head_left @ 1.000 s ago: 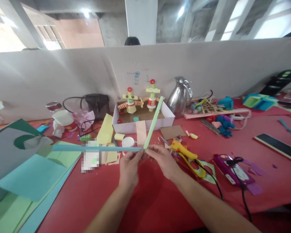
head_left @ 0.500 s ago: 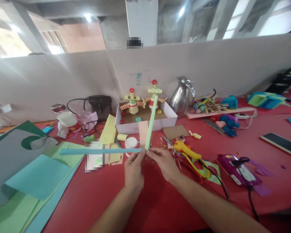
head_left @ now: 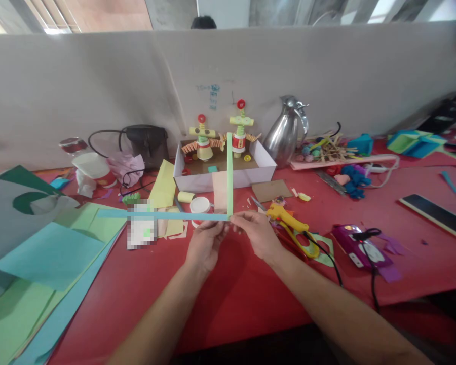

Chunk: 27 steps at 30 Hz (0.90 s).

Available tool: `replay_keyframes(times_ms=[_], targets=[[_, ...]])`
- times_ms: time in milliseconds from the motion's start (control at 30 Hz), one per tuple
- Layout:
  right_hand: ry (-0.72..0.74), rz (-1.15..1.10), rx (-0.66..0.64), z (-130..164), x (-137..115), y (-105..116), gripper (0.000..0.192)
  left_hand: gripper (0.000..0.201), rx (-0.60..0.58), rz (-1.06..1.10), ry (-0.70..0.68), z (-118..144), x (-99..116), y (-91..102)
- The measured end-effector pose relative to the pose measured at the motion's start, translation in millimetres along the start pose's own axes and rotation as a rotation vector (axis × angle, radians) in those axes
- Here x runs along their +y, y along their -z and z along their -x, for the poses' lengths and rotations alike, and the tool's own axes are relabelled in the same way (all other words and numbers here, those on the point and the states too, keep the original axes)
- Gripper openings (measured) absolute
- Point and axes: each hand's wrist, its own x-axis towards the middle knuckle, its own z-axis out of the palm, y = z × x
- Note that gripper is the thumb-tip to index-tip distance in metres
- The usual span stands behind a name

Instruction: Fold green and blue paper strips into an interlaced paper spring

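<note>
Bare left hand [head_left: 204,246], bare right hand [head_left: 259,234]; forearms [head_left: 163,304] uncovered, tapering.

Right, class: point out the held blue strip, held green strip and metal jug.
Held blue strip [head_left: 178,216], head view, middle.
Held green strip [head_left: 230,175], head view, middle.
Metal jug [head_left: 282,136], head view, body.

The 2 strips [head_left: 190,216] at frame centre look like matt paper; the jug [head_left: 284,134], right of upper centre, glossy metal.

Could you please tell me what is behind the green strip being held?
Behind the green strip are the white box and a peach paper. Part of the box's front wall is covered by the strip and cannot be seen.
</note>
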Motion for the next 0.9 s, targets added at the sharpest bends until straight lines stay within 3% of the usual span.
replay_keyframes(times_ms=[200, 367, 600, 900], targets=[[-0.048, -0.035, -0.069, -0.8, -2.1, 1.8, 0.02, 0.009, -0.021, 0.036, 0.119, -0.1, 5.8, -2.1], [-0.052, -0.002, -0.042, -1.2, -2.4, 3.8, 0.019, 0.011, 0.012, 0.029, 0.136, -1.6, 4.2, -0.9], [-0.015, 0.0, -0.01, -3.0, -0.1, 5.3, 0.019, 0.017, -0.029, -0.033, 0.202, -6.2, 6.7, 2.6], [0.008, 0.097, -0.102, -6.5, -7.8, 11.4, 0.023, 0.017, 0.031, -0.108, 0.229, -7.4, 11.9, 2.9]])
